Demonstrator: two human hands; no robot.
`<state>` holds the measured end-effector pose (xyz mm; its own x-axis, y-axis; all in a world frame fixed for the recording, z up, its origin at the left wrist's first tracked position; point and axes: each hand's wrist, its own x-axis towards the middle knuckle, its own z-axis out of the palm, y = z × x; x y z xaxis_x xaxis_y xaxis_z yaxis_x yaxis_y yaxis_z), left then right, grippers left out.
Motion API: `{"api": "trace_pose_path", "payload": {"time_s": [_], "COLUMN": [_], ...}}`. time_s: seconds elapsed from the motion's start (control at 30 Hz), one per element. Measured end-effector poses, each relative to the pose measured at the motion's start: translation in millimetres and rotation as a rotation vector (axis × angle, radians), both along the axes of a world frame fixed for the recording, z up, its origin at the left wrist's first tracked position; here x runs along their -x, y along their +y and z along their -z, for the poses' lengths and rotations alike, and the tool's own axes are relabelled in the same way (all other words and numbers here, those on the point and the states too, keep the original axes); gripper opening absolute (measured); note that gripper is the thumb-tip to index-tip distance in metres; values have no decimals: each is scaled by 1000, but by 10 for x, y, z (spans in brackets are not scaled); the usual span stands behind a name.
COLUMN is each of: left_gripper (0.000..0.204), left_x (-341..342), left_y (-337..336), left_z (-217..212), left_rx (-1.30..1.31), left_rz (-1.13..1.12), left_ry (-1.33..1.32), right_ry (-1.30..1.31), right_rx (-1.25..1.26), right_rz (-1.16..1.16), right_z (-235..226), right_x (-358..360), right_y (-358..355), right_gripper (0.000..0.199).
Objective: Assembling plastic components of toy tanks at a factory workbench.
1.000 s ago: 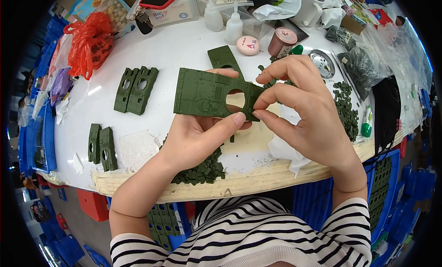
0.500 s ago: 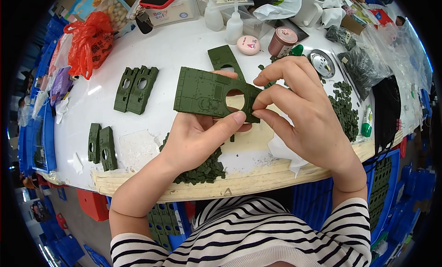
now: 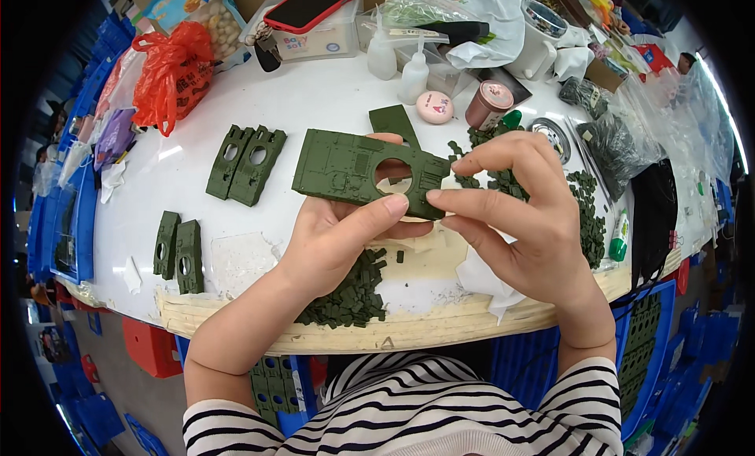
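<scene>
Two bare hands met over a white table (image 3: 141, 220), with a dark green hull-shaped part (image 3: 338, 165) raised between them, above the table's middle. The step in hand was judged to be close fingertip work at the part's right end, beyond its round opening. The left hand (image 3: 326, 248) gripped the part from the near side: its thumb pressed on top beside the opening, and its fingers passed underneath, one showing past the far edge. The right hand (image 3: 531, 220) came in from the right with bent fingers; its forefinger touched the right end, its thumb lay just below at the near corner, and its other fingers curled above. Whether a small piece was pinched there could not be told. The next move seemed to call for a steady left grip and light, exact pressure from the right fingertips. Loose green pieces lay in a near pile (image 3: 346, 299) and a right pile (image 3: 591, 212); similar parts (image 3: 248, 181) stood in a pair at far left.
</scene>
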<state>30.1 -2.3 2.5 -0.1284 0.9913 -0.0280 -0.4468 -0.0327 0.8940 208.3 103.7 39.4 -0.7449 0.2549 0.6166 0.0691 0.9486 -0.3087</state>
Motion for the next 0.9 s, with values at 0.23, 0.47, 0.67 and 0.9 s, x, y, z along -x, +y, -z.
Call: {"api": "trace_pose_path", "payload": {"time_s": [0.23,0.47,0.67,0.9], "left_gripper": [57,68,69,54], "left_x": [30,83,121,98], "left_y": [-22,8,31,-90], "left_z": [-16,-24,-36,-38], "left_rx": [-65,-24,39,6], "left_rz": [26,138,359,760], "left_ry": [-10,-29,26,138], "right_ry": [36,112,209,22], "right_rx": [-144,204,547,1173], "right_rz": [5,-77,-39,-287], "right_z": [66,-35,110,37], "right_x": [-2,-58,-52,-42], "right_y": [-47,46,107,-53], "right_gripper": [32,18,17,26]}}
